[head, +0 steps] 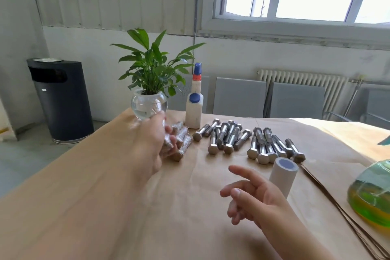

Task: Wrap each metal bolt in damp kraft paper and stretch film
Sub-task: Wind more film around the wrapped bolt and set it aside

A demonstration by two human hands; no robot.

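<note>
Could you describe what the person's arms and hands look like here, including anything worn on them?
Both hands are bare: no gloves, rings, watch or wristband show on the left hand or the right hand. The forearms are bare too; no sleeve reaches into view on either side. The left forearm fills much of the lower left and looks blurred.

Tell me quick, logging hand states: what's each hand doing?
Left hand: grips a wrapped bolt at the wrapped pile.
Right hand: open, fingers relaxed, holding nothing.
</note>
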